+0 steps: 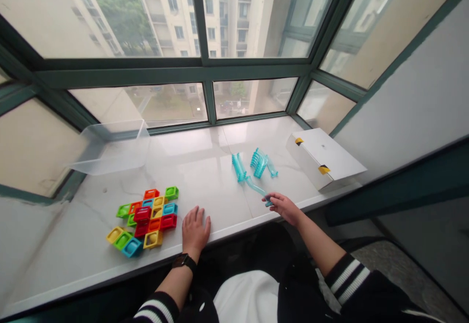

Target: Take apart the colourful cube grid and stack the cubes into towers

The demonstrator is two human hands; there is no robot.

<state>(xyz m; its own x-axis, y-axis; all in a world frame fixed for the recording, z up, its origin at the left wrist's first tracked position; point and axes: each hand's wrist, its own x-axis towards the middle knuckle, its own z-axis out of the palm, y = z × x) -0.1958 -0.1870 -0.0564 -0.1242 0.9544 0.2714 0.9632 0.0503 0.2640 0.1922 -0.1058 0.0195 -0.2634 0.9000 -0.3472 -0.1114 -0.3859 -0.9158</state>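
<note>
My left hand (pixel 195 230) rests flat on the white marble sill (pixel 194 166), fingers spread, holding nothing. Just left of it lies a flat cluster of hollow plastic building cubes (pixel 144 218) in red, yellow, green and blue. My right hand (pixel 286 207) reaches to the sill's front edge, its fingertips pinching the near end of a translucent turquoise plastic track piece (pixel 249 179). That piece has a ribbed section and a long chute. A second ribbed turquoise track piece (pixel 261 162) lies just beyond it, apart from my hand.
A transparent plastic storage bin (pixel 110 148) stands at the sill's left, against the window. A white cardboard box (pixel 324 159) with yellow-and-black tape sits at the right. Window frames (pixel 172 76) run behind the sill, and the sill's front edge lies close to my body.
</note>
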